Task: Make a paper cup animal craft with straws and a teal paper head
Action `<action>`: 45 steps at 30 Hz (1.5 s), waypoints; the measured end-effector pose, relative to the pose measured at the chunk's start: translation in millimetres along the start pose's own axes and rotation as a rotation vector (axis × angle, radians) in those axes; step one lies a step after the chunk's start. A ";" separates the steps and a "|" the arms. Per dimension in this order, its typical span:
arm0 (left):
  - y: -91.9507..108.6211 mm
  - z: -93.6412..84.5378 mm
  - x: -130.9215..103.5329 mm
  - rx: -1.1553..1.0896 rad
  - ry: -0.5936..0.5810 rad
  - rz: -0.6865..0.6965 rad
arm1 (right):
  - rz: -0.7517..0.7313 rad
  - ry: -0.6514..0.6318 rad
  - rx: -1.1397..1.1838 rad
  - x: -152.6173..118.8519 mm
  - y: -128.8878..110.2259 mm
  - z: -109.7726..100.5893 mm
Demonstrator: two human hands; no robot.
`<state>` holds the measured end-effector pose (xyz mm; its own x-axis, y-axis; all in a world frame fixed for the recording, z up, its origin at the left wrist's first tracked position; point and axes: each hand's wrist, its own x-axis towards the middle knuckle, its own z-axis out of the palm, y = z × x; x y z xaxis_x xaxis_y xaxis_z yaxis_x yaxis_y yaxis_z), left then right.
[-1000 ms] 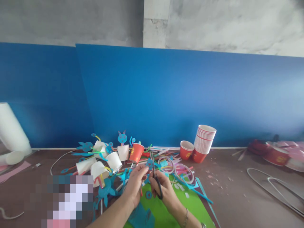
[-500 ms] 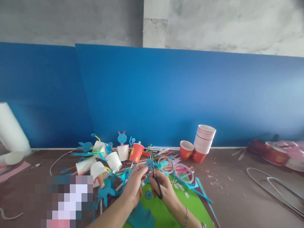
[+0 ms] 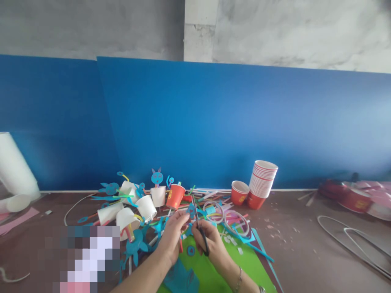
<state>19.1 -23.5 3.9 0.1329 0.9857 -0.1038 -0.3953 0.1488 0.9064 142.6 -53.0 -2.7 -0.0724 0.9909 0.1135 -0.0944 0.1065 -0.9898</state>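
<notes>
Between the fingertips of my left hand [image 3: 174,234] is a small blue paper piece [image 3: 191,209] with a drawn mark. My right hand [image 3: 210,240] grips black-handled scissors [image 3: 203,238], their blades pointing up and away right beside that piece. Something red shows under my left fingers, mostly hidden. Below the hands, a round blue cutout [image 3: 191,250] with a red-outlined mark lies on a green sheet [image 3: 235,264]. A larger blue paper scrap [image 3: 181,278] lies nearer to me, by my left forearm.
White paper cups [image 3: 146,207] with blue animal cutouts and straws crowd the left. A red cup [image 3: 175,196], clear tube rings [image 3: 236,223] and loose straws lie beyond my hands. Stacked cups [image 3: 263,179] stand behind at right, beside another red cup [image 3: 240,192]. A blue panel [image 3: 214,122] rises behind.
My left fingers have turned the blue piece slightly against the scissors, and a thin blue strip now shows to the right of the blades. Both hands stay in nearly the same place.
</notes>
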 end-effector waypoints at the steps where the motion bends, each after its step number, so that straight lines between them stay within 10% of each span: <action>1: 0.2 -0.1 -0.1 -0.001 0.000 0.002 | 0.001 0.000 -0.005 0.3 0.1 -0.2; 45: 9.7 1.6 1.7 0.197 -0.081 0.079 | 0.039 -0.059 0.023 2.6 5.3 -3.2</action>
<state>16.9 -20.5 13.2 0.1843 0.9829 -0.0032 -0.2236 0.0451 0.9736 145.2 -49.6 -7.9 -0.1344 0.9877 0.0799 -0.1127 0.0649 -0.9915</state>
